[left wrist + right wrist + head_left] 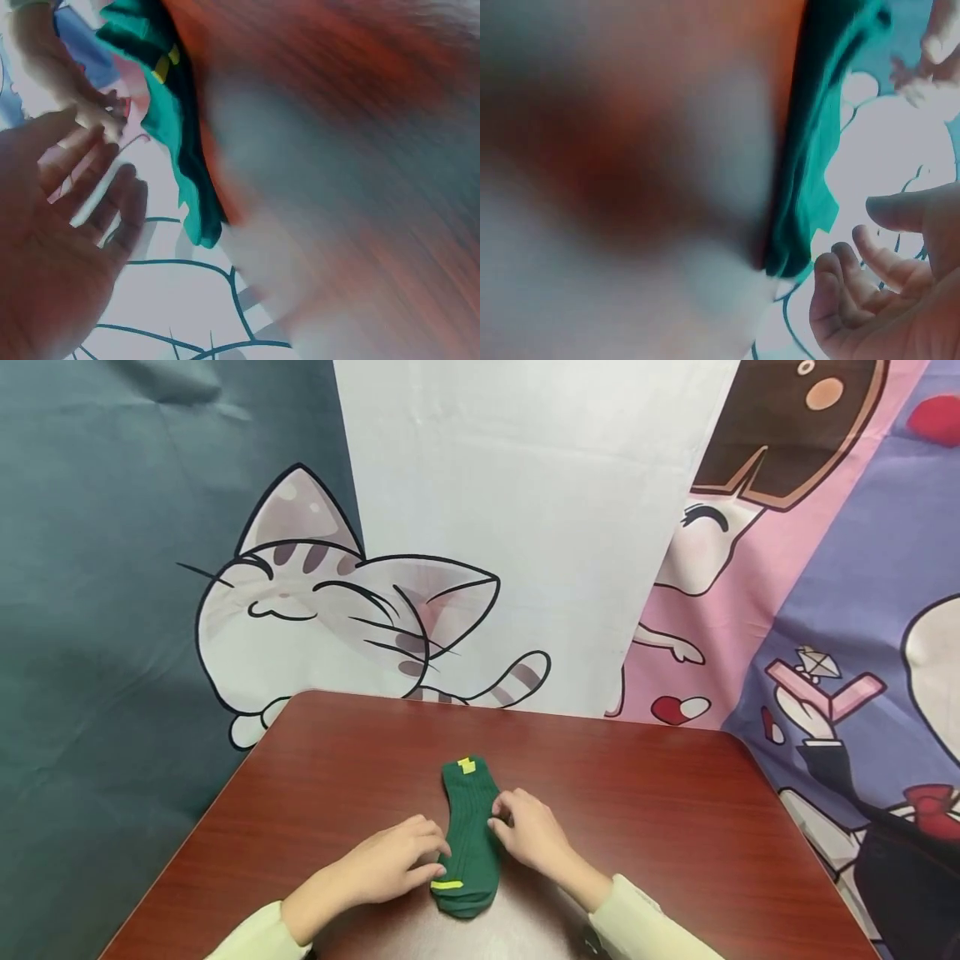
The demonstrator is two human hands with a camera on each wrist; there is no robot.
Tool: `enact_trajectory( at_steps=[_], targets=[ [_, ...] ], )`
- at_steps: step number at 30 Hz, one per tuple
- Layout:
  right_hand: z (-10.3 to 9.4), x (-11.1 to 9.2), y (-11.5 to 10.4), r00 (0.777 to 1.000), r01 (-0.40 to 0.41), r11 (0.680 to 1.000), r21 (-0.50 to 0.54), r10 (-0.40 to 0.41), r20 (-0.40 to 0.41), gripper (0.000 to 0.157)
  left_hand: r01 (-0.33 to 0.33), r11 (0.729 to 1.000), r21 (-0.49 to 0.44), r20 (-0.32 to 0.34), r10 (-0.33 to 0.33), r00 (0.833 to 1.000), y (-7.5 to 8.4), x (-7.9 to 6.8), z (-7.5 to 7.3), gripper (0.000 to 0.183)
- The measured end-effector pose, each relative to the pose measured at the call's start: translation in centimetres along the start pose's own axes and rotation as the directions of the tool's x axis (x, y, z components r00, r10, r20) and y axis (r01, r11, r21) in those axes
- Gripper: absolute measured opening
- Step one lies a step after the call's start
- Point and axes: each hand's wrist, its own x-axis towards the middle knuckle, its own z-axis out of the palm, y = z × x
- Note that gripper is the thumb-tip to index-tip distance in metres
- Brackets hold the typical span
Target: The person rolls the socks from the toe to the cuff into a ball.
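Observation:
A dark green ribbed sock point(471, 827) lies lengthwise on the table, with a yellow patch near its far end and a yellow stripe near its close end. Whether it is one sock or a stacked pair I cannot tell. My left hand point(393, 862) hovers at its left edge by the stripe, fingers loosely bent. On the other side my right hand point(531, 828) is at the sock's right edge, its fingers also relaxed. Both wrist views show the green fabric point(180, 127) apart from the palms; neither the left hand point(67, 225) nor the right hand point(885, 277) grips anything.
The reddish-brown wooden table point(345, 752) extends around the sock on every side. Behind it hangs a printed cloth backdrop point(525, 527) with a cartoon cat and cartoon figures, close to the table's far edge.

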Motion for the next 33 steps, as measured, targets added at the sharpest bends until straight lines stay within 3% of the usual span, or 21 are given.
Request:
enact_trajectory(
  at_steps=[6,13,17,26,33],
  targets=[
    [-0.7,-3.6,-0.4,0.999,0.033,0.999,0.041,-0.033,-0.002,0.01,-0.127,0.992,0.005,0.013,0.127,0.992,0.4,-1.0,0.1,0.025],
    [-0.7,-6.0,-0.9,0.996,0.092,0.993,0.076,-0.092,-0.007,0.021,-0.171,0.985,0.032,-0.008,0.171,0.985,0.6,-2.0,0.8,0.03],
    [-0.5,-6.7,-1.1,0.989,0.132,0.983,0.13,-0.139,0.046,0.024,-0.204,0.976,0.079,-0.012,0.206,0.978,0.7,-2.3,1.5,0.033],
    [0.0,-7.2,-1.4,0.968,0.137,0.976,0.17,-0.168,0.185,0.034,-0.205,0.972,0.118,-0.015,0.208,0.978,1.1,-2.4,2.3,0.037],
    [0.4,-7.4,-1.3,0.948,0.201,0.965,0.17,-0.235,0.215,0.033,-0.191,0.968,0.161,-0.023,0.197,0.98,1.5,-2.3,3.4,0.038]
  ],
)
